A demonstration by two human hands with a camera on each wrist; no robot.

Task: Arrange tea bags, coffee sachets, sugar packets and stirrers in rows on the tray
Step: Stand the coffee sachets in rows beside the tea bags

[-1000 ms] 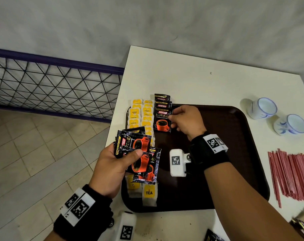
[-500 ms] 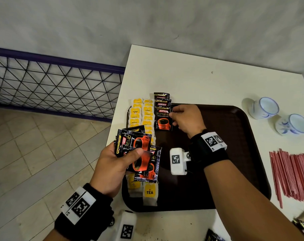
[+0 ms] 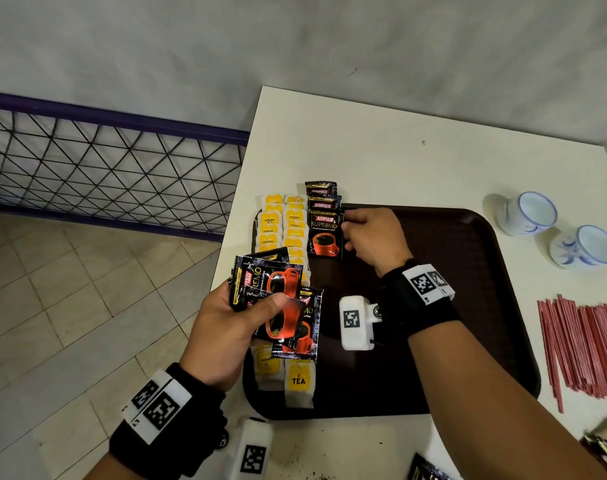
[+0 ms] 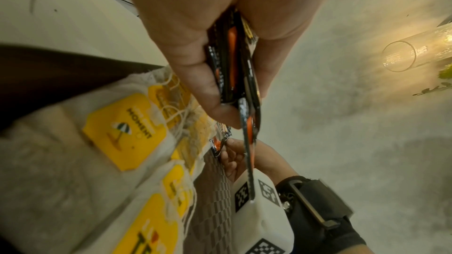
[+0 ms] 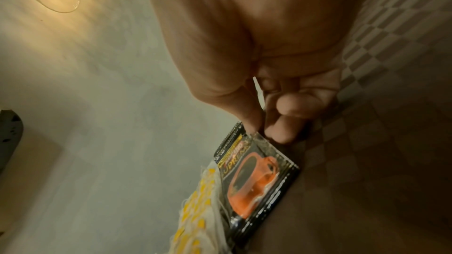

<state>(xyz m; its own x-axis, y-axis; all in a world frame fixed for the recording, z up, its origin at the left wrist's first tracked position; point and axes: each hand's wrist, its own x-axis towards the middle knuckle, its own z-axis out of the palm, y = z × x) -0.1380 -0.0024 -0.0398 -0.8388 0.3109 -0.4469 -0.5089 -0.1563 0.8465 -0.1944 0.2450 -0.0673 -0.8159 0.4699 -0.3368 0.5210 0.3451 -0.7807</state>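
A dark brown tray (image 3: 461, 306) lies on the white table. Two rows of yellow-tagged tea bags (image 3: 281, 226) run down its left side. Beside them is a short row of black coffee sachets. My right hand (image 3: 371, 237) pinches the right edge of the nearest one, a coffee sachet (image 3: 324, 235) (image 5: 254, 179) lying flat on the tray. My left hand (image 3: 232, 327) holds a fanned stack of coffee sachets (image 3: 281, 303) (image 4: 234, 76) above the tray's left edge, thumb on top. Red stirrers (image 3: 586, 344) lie on the table to the right.
Two white cups with blue rims (image 3: 530, 213) (image 3: 584, 245) stand on the table beyond the tray's right corner. More sachets (image 3: 430, 471) lie at the table's near edge. A purple-framed wire fence (image 3: 104, 161) stands left of the table over a tiled floor.
My right hand has shifted the coffee sachet slightly farther up the tray against the row. My left hand with its stack has barely moved.
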